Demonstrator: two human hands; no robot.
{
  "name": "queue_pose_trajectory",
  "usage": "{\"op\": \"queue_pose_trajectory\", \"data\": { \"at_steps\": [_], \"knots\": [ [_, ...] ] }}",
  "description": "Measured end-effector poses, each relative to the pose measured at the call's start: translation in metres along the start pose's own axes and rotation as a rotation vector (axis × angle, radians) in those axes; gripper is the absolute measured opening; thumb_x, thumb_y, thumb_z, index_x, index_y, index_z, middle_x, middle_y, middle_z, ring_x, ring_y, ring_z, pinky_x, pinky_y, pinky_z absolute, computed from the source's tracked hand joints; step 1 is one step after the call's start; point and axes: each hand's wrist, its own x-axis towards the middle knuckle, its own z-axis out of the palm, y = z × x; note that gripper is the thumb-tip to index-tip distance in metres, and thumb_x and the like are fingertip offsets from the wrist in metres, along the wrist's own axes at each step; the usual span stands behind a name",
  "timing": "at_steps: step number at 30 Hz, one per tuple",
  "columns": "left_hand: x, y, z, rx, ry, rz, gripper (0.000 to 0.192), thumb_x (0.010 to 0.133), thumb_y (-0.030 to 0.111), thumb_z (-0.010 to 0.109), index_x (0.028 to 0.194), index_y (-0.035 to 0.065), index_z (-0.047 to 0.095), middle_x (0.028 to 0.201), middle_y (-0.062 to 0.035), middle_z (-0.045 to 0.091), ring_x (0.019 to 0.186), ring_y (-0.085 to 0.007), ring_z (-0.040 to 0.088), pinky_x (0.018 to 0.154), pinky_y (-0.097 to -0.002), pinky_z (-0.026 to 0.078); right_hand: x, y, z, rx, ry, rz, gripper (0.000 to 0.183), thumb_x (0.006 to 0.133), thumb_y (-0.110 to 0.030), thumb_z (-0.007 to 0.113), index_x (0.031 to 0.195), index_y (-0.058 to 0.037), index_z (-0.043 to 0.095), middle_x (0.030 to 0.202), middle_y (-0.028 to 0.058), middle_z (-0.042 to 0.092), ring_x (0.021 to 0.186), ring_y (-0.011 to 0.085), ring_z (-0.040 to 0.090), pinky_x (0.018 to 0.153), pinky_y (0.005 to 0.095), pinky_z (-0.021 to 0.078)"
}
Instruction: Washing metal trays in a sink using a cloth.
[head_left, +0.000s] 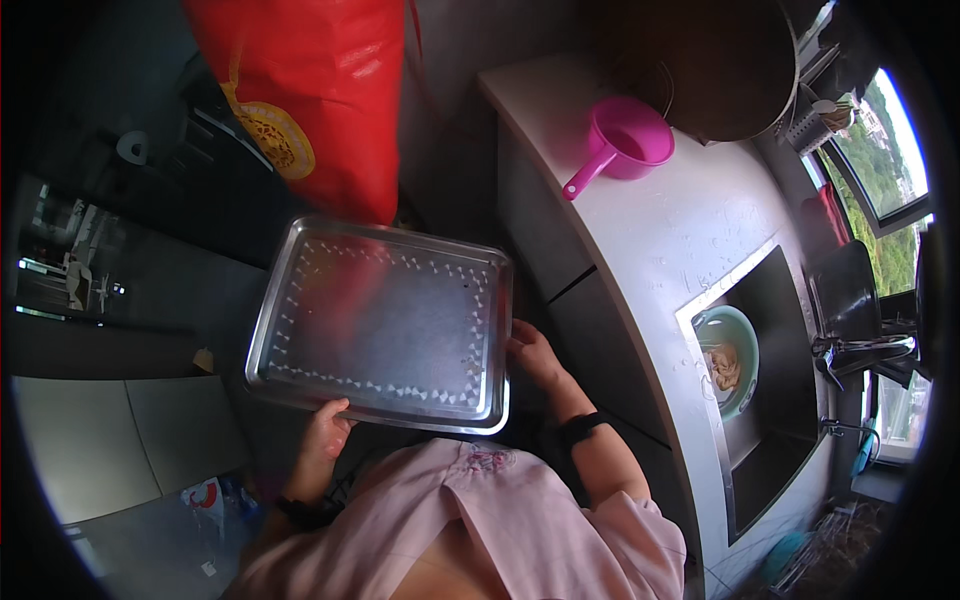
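Note:
A rectangular stainless steel tray (390, 330) is held in front of my body, its inside facing up. Small bright marks form a band around its base, and a red reflection shows on the metal. My left hand (330, 429) grips the near rim, with the thumb on top and the other fingers hidden beneath. At the right rim, my right hand (534, 351) holds the tray's edge, its fingertips partly hidden behind it. Just beyond the far rim hangs or stands a red bag (337, 90) with a yellow printed design.
A pale countertop (637, 247) curves along the right, bearing a pink plastic dipper (630, 139) and a large dark round pan (720, 67). In the sink (784, 390) sits a pale green basin (742, 337) with water and something beige. A faucet (862, 346) stands behind. White cabinets (82, 442) are at left.

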Motion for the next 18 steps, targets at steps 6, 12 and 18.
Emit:
{"op": "queue_pose_trajectory", "data": {
  "at_steps": [6, 12, 18],
  "knots": [
    [0.036, -0.027, -0.043, -0.015, 0.011, -0.057, 0.023, 0.075, 0.003, 0.052, 0.097, 0.0005, 0.055, 0.097, -0.0108, 0.059, 0.093, -0.0243, 0.056, 0.085, -0.0384, 0.045, -0.008, 0.059, 0.028, -0.037, -0.106, 0.203, 0.041, 0.079, -0.018, 0.058, 0.114, 0.0014, 0.05, 0.091, 0.0086, 0.06, 0.077, 0.0167, 0.058, 0.065, 0.0291, 0.0473],
    [0.063, -0.054, -0.064, -0.019, 0.109, -0.067, 0.02, 0.074, 0.003, 0.053, 0.094, 0.0002, 0.055, 0.096, -0.0114, 0.059, 0.093, -0.027, 0.057, 0.086, -0.0424, 0.044, -0.001, 0.107, 0.036, -0.124, -0.084, 0.365, 0.043, 0.08, -0.022, 0.058, 0.116, -0.0016, 0.05, 0.092, 0.0102, 0.061, 0.073, 0.021, 0.06, 0.059, 0.0312, 0.0495],
    [0.102, -0.089, -0.058, 0.023, 0.137, -0.097, 0.024, 0.076, -0.001, 0.049, 0.1, 0.0022, 0.051, 0.102, -0.0104, 0.053, 0.097, -0.0262, 0.052, 0.088, -0.0481, 0.043, 0.034, 0.199, 0.016, 0.134, -0.117, 0.452, 0.05, 0.079, -0.017, 0.055, 0.126, -0.0081, 0.04, 0.099, 0.012, 0.059, 0.077, 0.026, 0.061, 0.06, 0.0378, 0.0512]
  ]
}}
